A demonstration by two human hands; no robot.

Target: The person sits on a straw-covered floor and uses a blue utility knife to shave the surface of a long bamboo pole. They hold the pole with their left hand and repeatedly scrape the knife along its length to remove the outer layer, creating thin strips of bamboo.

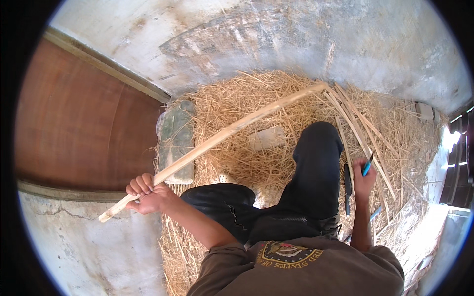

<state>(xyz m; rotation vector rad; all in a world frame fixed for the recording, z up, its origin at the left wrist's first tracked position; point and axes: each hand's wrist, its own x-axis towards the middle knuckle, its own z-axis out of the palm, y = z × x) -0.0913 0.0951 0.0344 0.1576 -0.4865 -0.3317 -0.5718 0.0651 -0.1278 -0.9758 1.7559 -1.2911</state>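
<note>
My left hand is closed around a long pale wooden pole near its lower end. The pole slants up to the right across the straw, and its far end is by the foot of the wall. On the right, my right hand grips a small blue-handled tool with a dark, narrow tip; its exact kind is hard to make out. Beside that hand lie several thin wooden strips, fanned out over the straw. A long dark object rests between my right hand and my leg.
Loose straw covers the floor in front of a stained wall. A block lies in the straw. A greenish block stands near the brown door panel. My bent knees are between my hands.
</note>
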